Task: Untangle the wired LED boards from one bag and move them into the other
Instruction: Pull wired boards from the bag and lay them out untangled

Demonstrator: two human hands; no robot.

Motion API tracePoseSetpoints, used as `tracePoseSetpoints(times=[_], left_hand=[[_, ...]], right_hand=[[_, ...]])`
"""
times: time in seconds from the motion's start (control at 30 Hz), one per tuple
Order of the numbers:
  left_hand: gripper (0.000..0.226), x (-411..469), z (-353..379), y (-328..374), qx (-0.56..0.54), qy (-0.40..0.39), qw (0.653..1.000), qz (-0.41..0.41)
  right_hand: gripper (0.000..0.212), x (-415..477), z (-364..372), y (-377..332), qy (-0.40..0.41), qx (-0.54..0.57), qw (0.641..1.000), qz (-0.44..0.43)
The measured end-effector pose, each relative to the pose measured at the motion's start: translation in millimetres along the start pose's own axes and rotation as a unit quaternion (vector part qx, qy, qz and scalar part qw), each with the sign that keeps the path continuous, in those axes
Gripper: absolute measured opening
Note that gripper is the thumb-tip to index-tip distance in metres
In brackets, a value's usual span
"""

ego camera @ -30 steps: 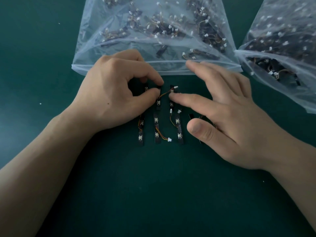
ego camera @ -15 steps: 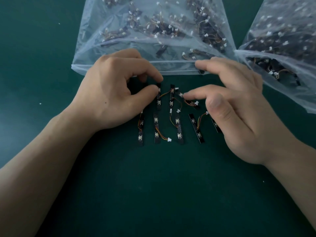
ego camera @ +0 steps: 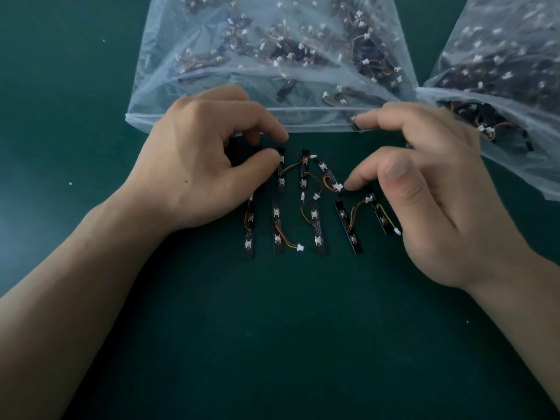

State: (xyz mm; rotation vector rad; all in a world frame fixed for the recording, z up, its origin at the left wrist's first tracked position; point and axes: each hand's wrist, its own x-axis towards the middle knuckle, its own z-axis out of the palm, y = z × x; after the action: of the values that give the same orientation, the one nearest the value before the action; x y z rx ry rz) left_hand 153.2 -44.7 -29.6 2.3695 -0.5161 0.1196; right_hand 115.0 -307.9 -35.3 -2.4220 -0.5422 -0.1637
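Observation:
Several black LED boards (ego camera: 315, 228) with orange wires and white plugs lie in two rough rows on the green mat. My left hand (ego camera: 206, 168) is curled at the upper left of the rows, its thumb and index fingertip pinching the top end of one LED board (ego camera: 281, 177). One fingertip of my right hand (ego camera: 439, 195) presses on the lower end of a tilted LED board (ego camera: 328, 174). Another of its fingers reaches the mouth of the middle plastic bag (ego camera: 212, 122), while the thumb hovers free. That bag holds a tangle of boards.
A second clear bag (ego camera: 454, 95) full of boards lies at the far right, its mouth toward my right hand. Dark green mat (ego camera: 288, 328) stretches in front of the rows and to the left.
My right hand has drawn back to the right, uncovering the right-hand boards, and its fingertip slid down the tilted board. My left hand has stayed almost still on its board.

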Motion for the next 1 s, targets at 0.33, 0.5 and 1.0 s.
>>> tracePoseSetpoints(times=[0.33, 0.5, 1.0], left_hand=[[0.02, 0.2, -0.2, -1.2, 0.0, -0.002, 1.0, 0.002], [0.02, 0.3, 0.3, -1.9, -0.001, -0.002, 1.0, 0.003], [0.02, 0.0, 0.4, -2.5, 0.005, -0.001, 1.0, 0.003]], right_hand=[[0.058, 0.3, 0.7, 1.3, -0.019, 0.01, 1.0, -0.019], [0.065, 0.7, 0.7, 0.5, -0.033, -0.006, 0.999, -0.015], [0.064, 0.6, 0.0, -0.1, -0.04, -0.011, 0.999, -0.022]])
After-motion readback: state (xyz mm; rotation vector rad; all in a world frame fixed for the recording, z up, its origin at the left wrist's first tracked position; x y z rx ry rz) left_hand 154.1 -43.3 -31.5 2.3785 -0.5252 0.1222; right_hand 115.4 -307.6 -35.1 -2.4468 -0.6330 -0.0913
